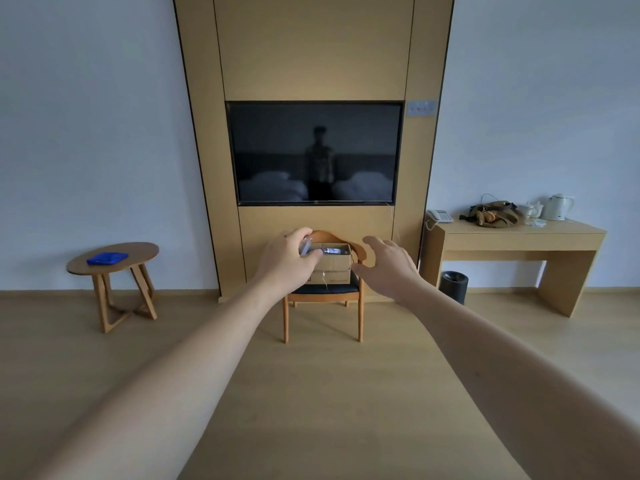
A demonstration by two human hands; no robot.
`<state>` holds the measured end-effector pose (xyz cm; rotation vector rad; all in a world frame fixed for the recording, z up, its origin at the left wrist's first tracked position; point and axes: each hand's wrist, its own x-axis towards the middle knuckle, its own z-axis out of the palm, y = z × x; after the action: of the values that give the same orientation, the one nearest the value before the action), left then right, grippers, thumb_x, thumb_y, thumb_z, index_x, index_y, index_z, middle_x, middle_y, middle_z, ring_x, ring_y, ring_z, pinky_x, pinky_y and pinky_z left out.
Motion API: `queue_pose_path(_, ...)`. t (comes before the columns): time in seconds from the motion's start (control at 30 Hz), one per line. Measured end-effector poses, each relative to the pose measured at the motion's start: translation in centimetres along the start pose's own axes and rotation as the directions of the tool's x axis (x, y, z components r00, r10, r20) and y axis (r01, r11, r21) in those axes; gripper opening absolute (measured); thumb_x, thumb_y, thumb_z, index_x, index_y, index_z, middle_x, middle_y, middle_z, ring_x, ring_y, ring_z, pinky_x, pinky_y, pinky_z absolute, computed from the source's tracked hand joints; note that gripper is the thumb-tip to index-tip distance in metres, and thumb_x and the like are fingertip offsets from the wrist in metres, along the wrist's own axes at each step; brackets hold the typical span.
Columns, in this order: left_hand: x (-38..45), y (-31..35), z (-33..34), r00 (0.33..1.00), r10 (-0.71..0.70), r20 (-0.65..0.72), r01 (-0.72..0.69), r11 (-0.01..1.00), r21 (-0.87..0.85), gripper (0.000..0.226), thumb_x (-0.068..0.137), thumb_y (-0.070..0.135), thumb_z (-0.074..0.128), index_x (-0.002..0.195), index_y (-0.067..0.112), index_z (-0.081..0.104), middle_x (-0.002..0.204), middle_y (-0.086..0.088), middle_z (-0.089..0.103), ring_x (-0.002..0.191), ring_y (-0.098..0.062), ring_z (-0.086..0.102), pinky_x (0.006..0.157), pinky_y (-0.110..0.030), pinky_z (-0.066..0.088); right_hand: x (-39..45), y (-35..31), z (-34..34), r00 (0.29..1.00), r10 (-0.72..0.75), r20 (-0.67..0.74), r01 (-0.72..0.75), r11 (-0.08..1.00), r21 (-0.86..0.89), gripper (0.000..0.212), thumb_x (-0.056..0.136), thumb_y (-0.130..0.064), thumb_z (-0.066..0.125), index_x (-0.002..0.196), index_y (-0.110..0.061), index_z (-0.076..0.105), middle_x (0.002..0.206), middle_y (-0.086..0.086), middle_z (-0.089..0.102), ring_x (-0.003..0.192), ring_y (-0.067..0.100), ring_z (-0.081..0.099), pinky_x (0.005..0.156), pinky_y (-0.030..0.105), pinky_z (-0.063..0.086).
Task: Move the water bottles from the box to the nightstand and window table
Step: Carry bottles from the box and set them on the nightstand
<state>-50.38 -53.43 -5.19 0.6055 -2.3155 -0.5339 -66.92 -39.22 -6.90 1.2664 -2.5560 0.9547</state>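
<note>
Left hand (287,252) grips a water bottle (306,247) above the box (332,263); right hand (388,265), fingers spread, reaches in for another.

i see a dark tv (314,153) on the far wood panel, a chair (323,295) below it, a trash bin (454,285) and desk (519,239) with kettle (557,206) at right.

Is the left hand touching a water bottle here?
Touching. The head view shows the left hand with fingers curled round a clear water bottle above the box.
</note>
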Motion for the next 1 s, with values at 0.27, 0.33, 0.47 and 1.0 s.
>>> queue_pose_path(0.27, 19.0, -6.6, 7.2, 0.996, -0.089, -0.001, 0.089, 0.996, 0.023, 0.052, 0.099, 0.044, 0.06, 0.147, 0.027, 0.05, 0.144, 0.002, 0.057, 0.129, -0.022, 0.053, 0.09, -0.027, 0.044, 21.2, 5.2, 3.3, 0.999, -0.039, 0.033, 0.038, 0.998, 0.046, 0.064, 0.094, -0.046, 0.065, 0.151, -0.03, 0.039, 0.139, 0.005, 0.056, 0.12, 0.027, 0.052, 0.085, 0.033, 0.04)
queue_pose_path(0.33, 22.8, -8.3, 8.9, 0.995, -0.104, -0.005, 0.104, 0.994, 0.036, 0.052, 0.099, 0.045, 0.059, 0.147, 0.027, 0.05, 0.145, 0.001, 0.056, 0.129, -0.024, 0.054, 0.098, -0.034, 0.047, 25.1, 6.3, 4.9, 0.999, -0.037, 0.039, 0.036, 0.998, 0.05, 0.064, 0.094, -0.045, 0.065, 0.151, -0.029, 0.039, 0.14, 0.005, 0.055, 0.12, 0.026, 0.052, 0.083, 0.032, 0.04)
queue_pose_path(0.47, 29.9, -12.0, 13.1, 0.994, -0.1, 0.032, 0.1, 0.995, 0.025, 0.051, 0.1, 0.043, 0.058, 0.148, 0.027, 0.049, 0.146, 0.001, 0.054, 0.126, -0.022, 0.057, 0.099, -0.032, 0.048, 32.6, 8.9, 9.0, 0.996, -0.039, 0.076, 0.036, 0.999, 0.041, 0.063, 0.094, -0.044, 0.065, 0.15, -0.028, 0.04, 0.139, 0.006, 0.055, 0.116, 0.023, 0.052, 0.081, 0.031, 0.04)
queue_pose_path(1.0, 65.4, -29.4, 26.1, 0.999, -0.043, 0.031, 0.041, 0.998, 0.055, 0.055, 0.099, 0.044, 0.061, 0.148, 0.025, 0.049, 0.149, -0.002, 0.054, 0.138, -0.025, 0.048, 0.107, -0.038, 0.044, 68.8, 16.9, 22.9, 0.995, 0.066, 0.069, -0.067, 0.998, 0.011, 0.07, 0.09, -0.049, 0.067, 0.151, -0.032, 0.038, 0.145, 0.005, 0.052, 0.121, 0.028, 0.056, 0.085, 0.036, 0.055)
